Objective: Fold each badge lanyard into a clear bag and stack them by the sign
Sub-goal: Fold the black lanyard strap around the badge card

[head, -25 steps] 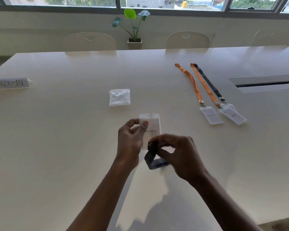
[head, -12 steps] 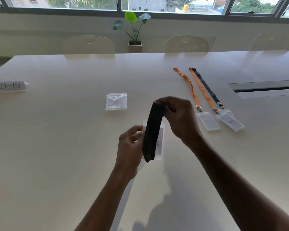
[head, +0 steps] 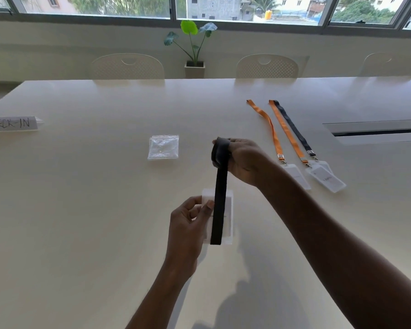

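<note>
Now a black lanyard is stretched between two hands above the worktop (head: 81, 210).
Far left, a hand-lettered sign (head: 11, 123) stands near the edge. Toward the middle lies a small pile of clear bags (head: 163, 147), well apart from the sign. Nearer the person, the left hand (head: 188, 224) pinches the left edge of a badge (head: 229, 210), thumb and fingers (head: 192, 202) clamped on it. The black lanyard (head: 220, 198) runs up across the badge's face to the right hand (head: 243, 160), whose fingers are curled round its looped top. Further right, three more lanyards (head: 288, 131) lie flat with their badges.
</note>
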